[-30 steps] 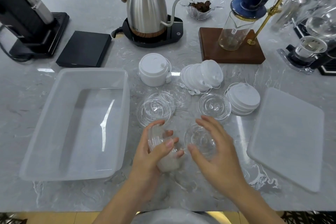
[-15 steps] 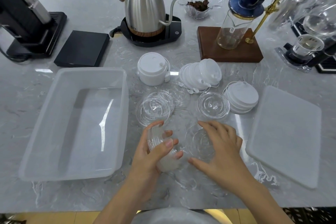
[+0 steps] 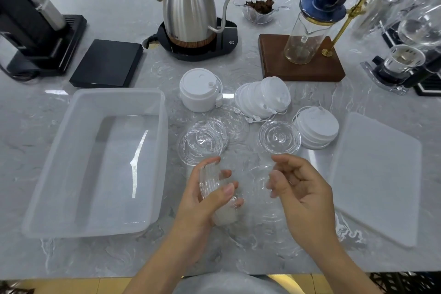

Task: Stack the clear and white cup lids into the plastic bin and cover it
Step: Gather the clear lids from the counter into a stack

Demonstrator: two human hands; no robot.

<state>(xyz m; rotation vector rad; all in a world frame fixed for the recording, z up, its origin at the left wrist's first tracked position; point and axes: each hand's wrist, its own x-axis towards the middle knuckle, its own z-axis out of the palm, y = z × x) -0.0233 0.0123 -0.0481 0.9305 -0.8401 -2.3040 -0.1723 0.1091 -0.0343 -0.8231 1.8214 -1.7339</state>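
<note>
My left hand [image 3: 202, 200] grips a stack of clear lids [image 3: 213, 186] held on edge above the counter. My right hand [image 3: 303, 188] has lifted a single clear lid [image 3: 259, 180], pinched between thumb and fingers beside that stack. More clear lids [image 3: 202, 143] lie flat on the counter, one clear lid [image 3: 279, 137] apart to the right. White lids stand in an upright stack [image 3: 199, 89], a toppled row [image 3: 262, 96] and a low pile [image 3: 317, 129]. The translucent plastic bin [image 3: 152, 95] stands empty at the left. Its flat cover [image 3: 377, 174] lies at the right.
At the back stand a steel kettle [image 3: 188, 7] on a black base, a black scale [image 3: 107, 63], a dark grinder [image 3: 31, 24], a glass bowl [image 3: 261, 7], a pour-over stand on a wooden block [image 3: 300, 59] and glass coffee gear [image 3: 405, 55]. The counter's front edge runs just below my forearms.
My right hand, flat on a clear lid on the counter before, has closed on it and raised it toward the stack in my left hand. The left hand has stayed put.
</note>
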